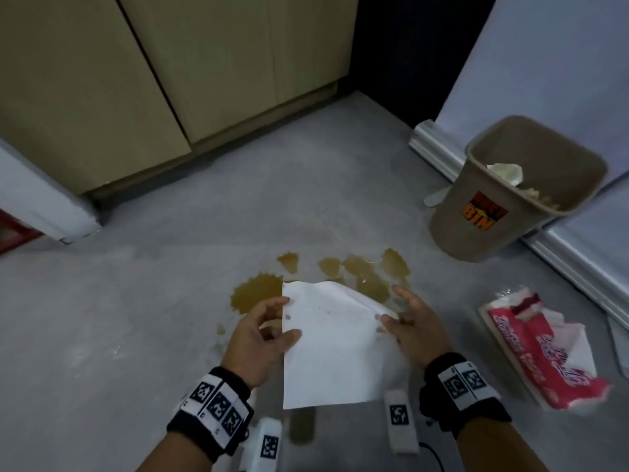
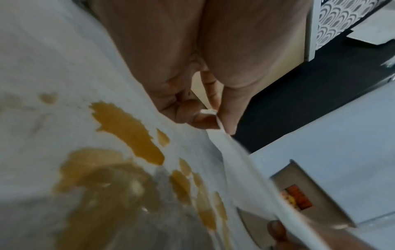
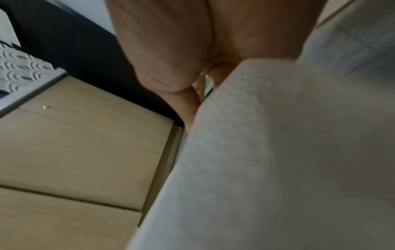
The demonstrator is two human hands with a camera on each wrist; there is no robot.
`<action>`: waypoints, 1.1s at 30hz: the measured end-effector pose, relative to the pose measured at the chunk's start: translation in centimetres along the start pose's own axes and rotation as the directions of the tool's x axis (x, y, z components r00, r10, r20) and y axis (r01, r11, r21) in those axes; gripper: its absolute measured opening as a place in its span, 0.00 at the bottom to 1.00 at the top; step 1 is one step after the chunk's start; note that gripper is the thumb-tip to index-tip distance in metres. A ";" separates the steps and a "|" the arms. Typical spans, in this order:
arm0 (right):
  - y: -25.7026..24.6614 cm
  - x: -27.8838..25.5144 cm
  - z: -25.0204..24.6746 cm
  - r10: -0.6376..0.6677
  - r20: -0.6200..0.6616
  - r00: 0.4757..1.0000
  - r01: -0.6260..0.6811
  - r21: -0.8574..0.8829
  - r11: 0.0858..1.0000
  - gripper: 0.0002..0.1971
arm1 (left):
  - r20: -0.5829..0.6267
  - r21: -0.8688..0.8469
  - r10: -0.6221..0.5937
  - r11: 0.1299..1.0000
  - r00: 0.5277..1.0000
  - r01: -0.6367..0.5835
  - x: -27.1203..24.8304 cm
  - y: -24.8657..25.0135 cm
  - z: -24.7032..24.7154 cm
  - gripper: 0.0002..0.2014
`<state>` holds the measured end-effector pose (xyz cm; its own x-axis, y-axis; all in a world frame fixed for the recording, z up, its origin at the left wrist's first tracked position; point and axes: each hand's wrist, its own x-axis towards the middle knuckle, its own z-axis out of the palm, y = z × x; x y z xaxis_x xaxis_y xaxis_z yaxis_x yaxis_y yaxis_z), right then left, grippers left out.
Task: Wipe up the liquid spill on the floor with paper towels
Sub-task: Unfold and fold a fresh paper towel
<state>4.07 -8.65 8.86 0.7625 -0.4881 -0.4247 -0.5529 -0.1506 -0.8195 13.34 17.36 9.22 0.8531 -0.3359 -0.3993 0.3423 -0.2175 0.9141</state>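
Observation:
A brown liquid spill point(image 1: 258, 294) spreads in several patches over the grey floor, and it shows close up in the left wrist view as the spill point(image 2: 128, 132). A white paper towel point(image 1: 333, 345) hangs spread above its near part. My left hand point(image 1: 289, 318) pinches the towel's left edge between thumb and fingers, and the left wrist view shows the pinched towel edge point(image 2: 211, 118). My right hand point(image 1: 391, 304) holds the towel's folded right corner with its thumb on top. In the right wrist view the paper towel point(image 3: 278, 152) covers most of the fingers.
A tan waste bin point(image 1: 510, 199) with crumpled paper inside stands at the right, by a white baseboard point(image 1: 432, 148). A torn red and white pack of paper towels point(image 1: 544, 349) lies on the floor to my right. Beige cabinets point(image 1: 136, 80) line the far side.

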 end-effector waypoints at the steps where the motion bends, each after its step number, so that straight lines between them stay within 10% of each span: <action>1: 0.0 0.2 0.9 -0.013 0.010 1.000 0.014 -0.031 0.999 0.25 | -0.032 0.035 -0.001 0.999 0.999 0.002 0.0 -0.4 -0.6 0.18; 7: 0.8 1.7 6.3 -0.007 0.037 0.999 0.012 -0.133 0.991 0.05 | -0.060 0.312 -0.053 0.947 0.997 0.069 0.5 -2.6 -2.5 0.11; 15: -0.2 1.7 4.4 0.027 0.422 0.906 0.145 -0.372 0.917 0.08 | -0.093 0.400 0.018 0.916 0.995 0.021 1.0 -3.5 -4.6 0.09; 21: -0.1 1.6 2.8 -0.120 0.307 0.944 0.208 -0.271 0.940 0.25 | -0.006 0.250 0.005 0.968 1.000 -0.004 0.6 -2.9 -5.1 0.11; 28: 2.3 1.5 6.7 0.009 0.008 1.000 -0.007 -0.230 0.973 0.10 | -0.120 0.301 -0.047 0.950 0.992 0.082 0.0 -5.1 -4.2 0.06; 33: 3.0 1.7 10.0 -0.029 -0.109 0.994 -0.010 -0.333 0.943 0.10 | -0.054 0.658 -0.103 0.744 0.993 0.113 -0.4 -8.5 -3.6 0.07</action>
<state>7.07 -1.32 1.78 0.7366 -0.5748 -0.3565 -0.6405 -0.4235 -0.6406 11.47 22.67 1.88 0.8335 -0.2618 -0.4866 0.0915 -0.8030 0.5889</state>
